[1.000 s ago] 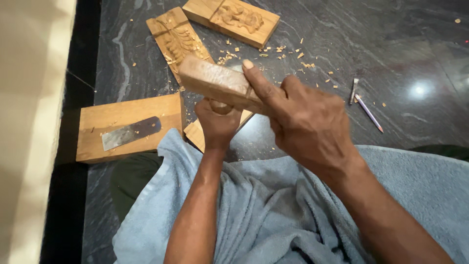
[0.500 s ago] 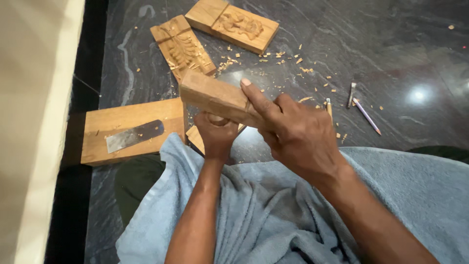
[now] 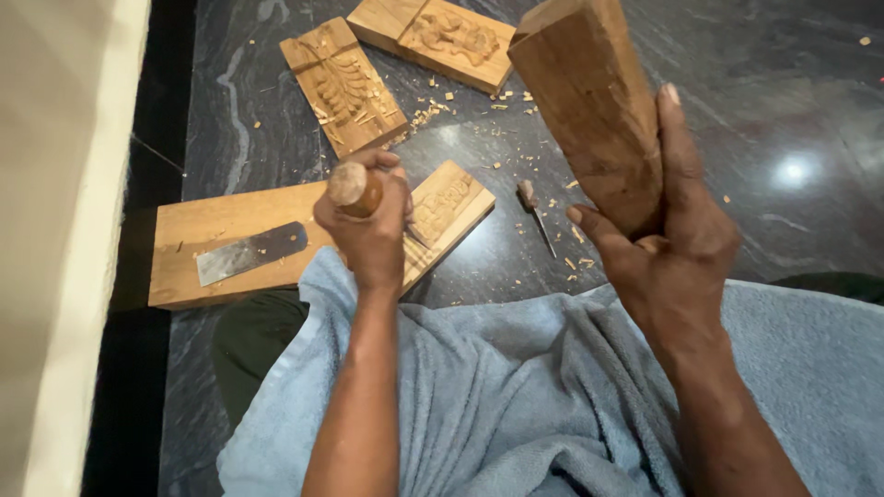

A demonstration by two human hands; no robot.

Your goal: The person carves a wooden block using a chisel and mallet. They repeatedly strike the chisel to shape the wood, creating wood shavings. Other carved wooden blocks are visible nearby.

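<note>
Chisel: a round-topped wooden-handled chisel (image 3: pixel 354 187) is standing upright in the left hand (image 3: pixel 368 230), which is wrapping tight around it; its blade is probably meeting the pale carved wooden panel (image 3: pixel 451 207), though the fist is hiding the tip.
Mallet: the right hand (image 3: pixel 668 244) is clamping a thick brown wooden block (image 3: pixel 589 101), raised and tilting away from the chisel.
Containers: a flat plank (image 3: pixel 189 244) is carrying a grey metal blade (image 3: pixel 249 253).
Edges: two more carved wooden panels (image 3: pixel 343 85) are lying near the far edge; a small loose tool (image 3: pixel 534 207) is lying between the hands.
Surface: dark polished stone floor (image 3: pixel 792 110) is showing scattered wood chips (image 3: pixel 428 112); a blue cloth (image 3: pixel 516 387) is covering the lap.
</note>
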